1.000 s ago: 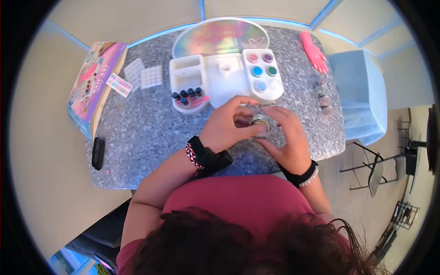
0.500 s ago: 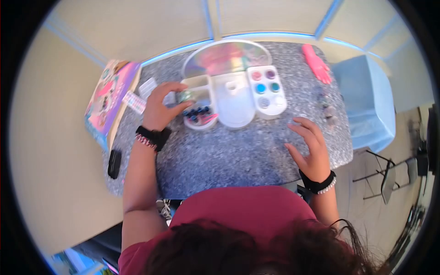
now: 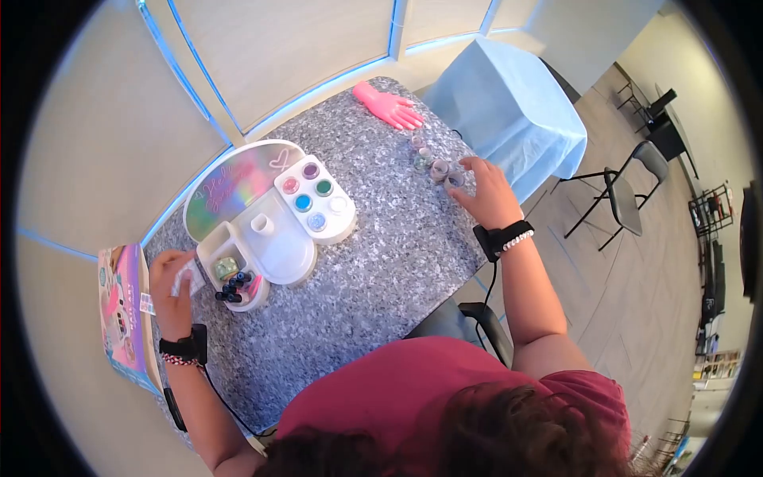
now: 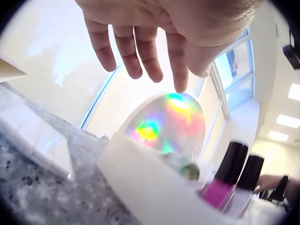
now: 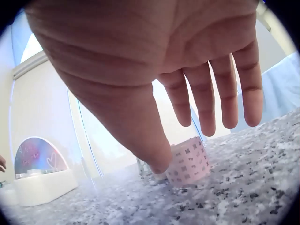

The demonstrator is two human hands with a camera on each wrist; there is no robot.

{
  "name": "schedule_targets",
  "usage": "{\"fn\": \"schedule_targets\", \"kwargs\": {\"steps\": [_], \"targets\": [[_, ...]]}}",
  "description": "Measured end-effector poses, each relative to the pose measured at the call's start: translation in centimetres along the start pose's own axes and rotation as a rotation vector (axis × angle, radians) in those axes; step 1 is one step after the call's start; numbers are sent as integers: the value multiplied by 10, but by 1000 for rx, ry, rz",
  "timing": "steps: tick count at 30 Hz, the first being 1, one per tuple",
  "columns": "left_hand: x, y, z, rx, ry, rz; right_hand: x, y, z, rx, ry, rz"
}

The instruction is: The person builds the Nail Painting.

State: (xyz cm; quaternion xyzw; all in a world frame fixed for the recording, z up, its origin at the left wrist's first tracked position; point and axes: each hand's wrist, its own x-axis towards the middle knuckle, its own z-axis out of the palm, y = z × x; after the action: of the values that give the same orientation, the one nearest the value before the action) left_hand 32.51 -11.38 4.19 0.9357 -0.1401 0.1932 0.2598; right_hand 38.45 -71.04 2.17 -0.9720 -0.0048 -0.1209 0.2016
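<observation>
the left hand (image 3: 170,288), empty, fingers extended, hangs beside the white organizer (image 3: 288,258), whose compartment holds a small greenish item (image 3: 226,267) beside dark-capped bottles (image 3: 234,287), while the right hand (image 3: 491,199), fingers loosely straight, is at a pink patterned cylinder (image 5: 190,162) standing on the desk (image 3: 381,254).

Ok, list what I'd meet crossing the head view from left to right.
Printed box, left hand, polish bottles, dark green pot, pink model hand, right hand, folding chair.
</observation>
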Motion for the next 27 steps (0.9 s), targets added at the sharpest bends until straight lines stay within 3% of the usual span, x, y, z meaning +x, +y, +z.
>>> {"fn": "schedule_targets", "kwargs": {"steps": [1,3,5,7,8,10,11,13,15,18,20,24,27], "targets": [[0,-3,-3,-94,134,-60,0,1,2,17,-17,30],[-2,-4,-10,-79,195,-68,1,-1,3,26,4,-5],[0,20,-9,-321,387,-175,6,-6,4,32,19,-44],[-1,48,-7,-323,383,-165,13,-9,2,-38,30,-79],[-2,63,-2,-341,345,-125,17,-14,-2,-37,29,-79],[-1,102,12,-403,297,-64,25,-26,-12,-68,-204,177],[0,123,20,-510,233,-77,22,-28,-12,-69,-207,177],[2,147,34,-632,101,-102,11,-35,-10,-97,-9,14],[3,159,54,-705,-36,-169,-11,-77,-24,132,66,-113],[10,181,93,-946,-200,-318,-41,-128,-16,326,37,-277],[16,197,103,-875,-268,-277,-58,-151,-8,415,-4,-439],[11,198,127,-834,-147,-296,-70,-162,23,471,41,-553],[7,184,127,-861,-172,-345,-66,-166,19,618,-12,-490]]}}
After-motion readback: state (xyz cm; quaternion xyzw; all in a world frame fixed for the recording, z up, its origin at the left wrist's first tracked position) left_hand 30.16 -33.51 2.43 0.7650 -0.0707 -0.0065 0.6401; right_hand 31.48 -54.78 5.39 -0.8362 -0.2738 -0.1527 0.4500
